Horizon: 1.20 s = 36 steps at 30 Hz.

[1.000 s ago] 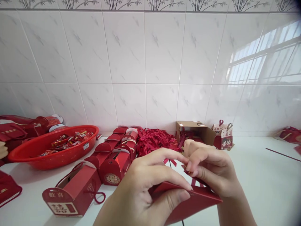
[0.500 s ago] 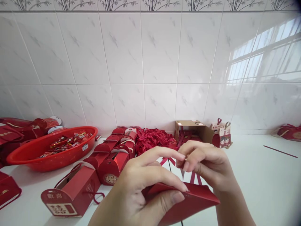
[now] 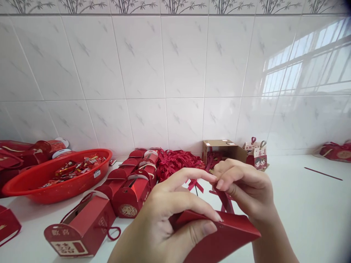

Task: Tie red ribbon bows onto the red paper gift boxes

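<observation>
The left hand [image 3: 170, 215] pinches the top edge of a red paper box [image 3: 230, 235] between its thumb and a finger; the box slants out from under those fingertips, to the right of the palm. Its index finger reaches across to touch the fingertips of the right hand [image 3: 244, 188]. That hand, just above and beyond the box, pinches a dark red ribbon [image 3: 227, 202], which runs down from its fingertips to behind the box's upper edge. Left of the left hand stands a box with a cord handle [image 3: 90, 219], and beyond that hand are rows of red boxes [image 3: 130, 197]. Farther past both hands lie a heap of red ribbons [image 3: 178, 164] and, behind the right hand, an open cardboard carton [image 3: 240, 152].
</observation>
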Each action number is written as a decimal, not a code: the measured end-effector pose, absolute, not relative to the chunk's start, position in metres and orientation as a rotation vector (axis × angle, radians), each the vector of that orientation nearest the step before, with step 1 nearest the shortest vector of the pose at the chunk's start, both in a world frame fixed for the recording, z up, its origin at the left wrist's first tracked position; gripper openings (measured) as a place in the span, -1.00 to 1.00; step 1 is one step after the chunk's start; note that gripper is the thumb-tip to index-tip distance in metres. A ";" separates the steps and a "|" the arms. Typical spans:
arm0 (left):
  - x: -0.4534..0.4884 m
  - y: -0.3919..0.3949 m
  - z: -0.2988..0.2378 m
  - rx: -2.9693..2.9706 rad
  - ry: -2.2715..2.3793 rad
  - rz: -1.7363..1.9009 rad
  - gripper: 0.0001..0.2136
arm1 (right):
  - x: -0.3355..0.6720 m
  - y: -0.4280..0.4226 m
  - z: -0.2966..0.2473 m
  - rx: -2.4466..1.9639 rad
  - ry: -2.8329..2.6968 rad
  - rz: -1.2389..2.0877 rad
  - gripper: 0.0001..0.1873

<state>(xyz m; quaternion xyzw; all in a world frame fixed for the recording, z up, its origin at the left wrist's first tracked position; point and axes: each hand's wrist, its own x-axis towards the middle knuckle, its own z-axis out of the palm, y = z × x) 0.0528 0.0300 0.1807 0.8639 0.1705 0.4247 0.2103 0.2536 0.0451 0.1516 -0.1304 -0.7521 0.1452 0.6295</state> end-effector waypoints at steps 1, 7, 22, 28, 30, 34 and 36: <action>0.054 0.031 0.181 2.392 0.466 1.173 -0.92 | 0.254 0.044 0.153 -0.299 -1.712 0.317 -0.79; 0.055 0.031 0.180 2.381 0.521 1.218 -0.88 | 0.260 0.050 0.151 -0.390 -1.626 0.276 -0.82; 0.068 0.050 0.176 1.590 0.875 1.809 -0.87 | 0.257 0.039 0.152 -0.358 -1.419 0.264 -0.86; 0.074 0.045 0.172 1.654 0.855 1.861 -0.92 | 0.226 0.048 0.149 -0.458 -1.480 0.338 -0.77; 0.077 0.044 0.171 1.693 0.841 1.892 -0.95 | 0.222 0.050 0.147 -0.453 -1.473 0.343 -0.76; 0.080 0.043 0.170 1.736 0.797 1.928 -0.93 | 0.220 0.050 0.147 -0.424 -1.443 0.224 -0.71; 0.080 0.044 0.170 1.758 0.767 1.923 -0.92 | 0.220 0.051 0.147 -0.405 -1.446 0.182 -0.69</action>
